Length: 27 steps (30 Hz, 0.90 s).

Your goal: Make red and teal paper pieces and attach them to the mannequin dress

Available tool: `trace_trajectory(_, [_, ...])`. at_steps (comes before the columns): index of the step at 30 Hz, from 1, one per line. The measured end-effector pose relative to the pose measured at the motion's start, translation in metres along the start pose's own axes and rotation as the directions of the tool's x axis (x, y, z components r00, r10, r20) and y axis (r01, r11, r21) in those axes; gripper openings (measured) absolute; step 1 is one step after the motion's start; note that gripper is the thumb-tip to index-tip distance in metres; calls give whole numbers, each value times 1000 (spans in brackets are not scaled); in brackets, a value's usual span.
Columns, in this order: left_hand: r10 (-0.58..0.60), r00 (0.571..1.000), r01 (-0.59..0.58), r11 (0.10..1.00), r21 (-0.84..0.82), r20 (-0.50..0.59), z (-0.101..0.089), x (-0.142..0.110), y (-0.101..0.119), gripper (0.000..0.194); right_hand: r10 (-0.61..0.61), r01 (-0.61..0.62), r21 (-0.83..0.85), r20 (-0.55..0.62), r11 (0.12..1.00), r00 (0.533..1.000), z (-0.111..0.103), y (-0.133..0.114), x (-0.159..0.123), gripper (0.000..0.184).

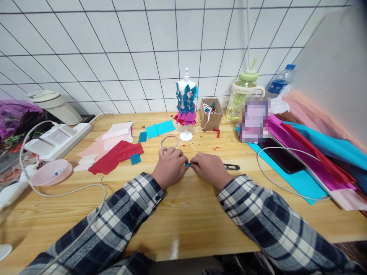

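Close together over the middle of the wooden table [183,214], my left hand [171,166] and my right hand [210,168] pinch a small piece of teal paper [188,164] between their fingertips. Most of that piece is hidden by the fingers. A black-handled tool [232,167] sticks out past my right hand, lying on the table. Beyond my left hand lies a thin ring [169,141]. Behind both hands stands a small white dress form [186,103], dressed in teal ruffles over a magenta and red skirt.
Left lie red paper [114,156], a blue square [135,159], a cyan strip [159,129], a pink bowl [51,173] and a power strip [61,139]. A cardboard box [211,114], a green-lidded bottle [243,91], a phone [282,154] and coloured sheets [309,191] are right. Cables cross both sides.
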<state>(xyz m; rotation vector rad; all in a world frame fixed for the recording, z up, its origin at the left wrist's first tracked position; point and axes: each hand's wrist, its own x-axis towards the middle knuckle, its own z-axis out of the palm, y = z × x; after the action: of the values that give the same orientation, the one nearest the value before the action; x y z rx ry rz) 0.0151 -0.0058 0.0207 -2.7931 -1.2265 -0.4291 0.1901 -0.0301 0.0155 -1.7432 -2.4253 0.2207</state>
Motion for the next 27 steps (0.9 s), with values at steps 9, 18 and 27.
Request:
trace_trajectory(9, [16, 1000, -15, 1000, -17, 17, 4, 1, -1, 16, 25, -25, 39, -10, 999, 1000, 0, 0, 0, 23])
trace_trajectory(18, [17, 1000, -16, 1000, -23, 25, 3, 1, -2, 19, 26, -26, 17, -16, 1000, 1000, 3, 2, 0, 26])
trace_trajectory(27, [3, 999, -6, 998, -67, -54, 0, -2, 0, 23, -18, 17, -64, -11, 998, 1000, 0, -4, -3, 29])
